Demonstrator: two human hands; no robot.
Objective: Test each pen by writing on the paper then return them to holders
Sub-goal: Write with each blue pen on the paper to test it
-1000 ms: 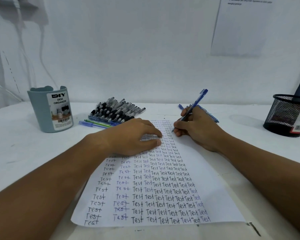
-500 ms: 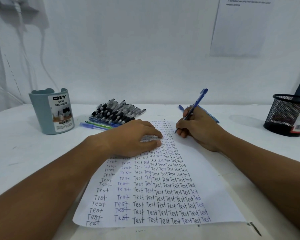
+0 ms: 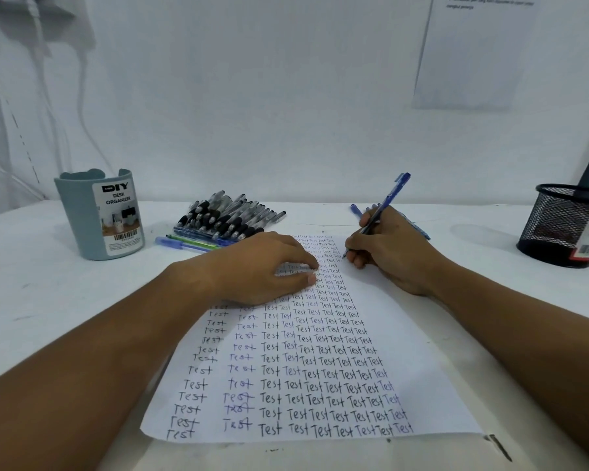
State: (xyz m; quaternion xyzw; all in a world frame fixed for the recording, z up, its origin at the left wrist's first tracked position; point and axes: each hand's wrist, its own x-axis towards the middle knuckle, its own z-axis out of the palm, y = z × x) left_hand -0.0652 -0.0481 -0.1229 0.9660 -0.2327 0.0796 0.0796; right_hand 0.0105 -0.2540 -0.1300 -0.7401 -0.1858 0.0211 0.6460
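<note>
White desk (image 3: 48, 300): right hand (image 3: 393, 254) pinches blue pen (image 3: 385, 207), tip at paper's (image 3: 422, 368) right margin, barrel tilted up and away toward mesh cup (image 3: 565, 226), nearer this hand; left hand (image 3: 269, 266) flat on paper.

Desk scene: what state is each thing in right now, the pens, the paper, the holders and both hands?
Blue pen: gripped by the right hand, tip at the paper.
Paper: flat, mostly filled with "Test" columns, right margin blank.
Left hand: fingers straight, pressing the paper down.
Pen pile: lying loose on the table.
Desk organizer: upright, no pens showing.
Mesh holder: upright, contents unclear.
</note>
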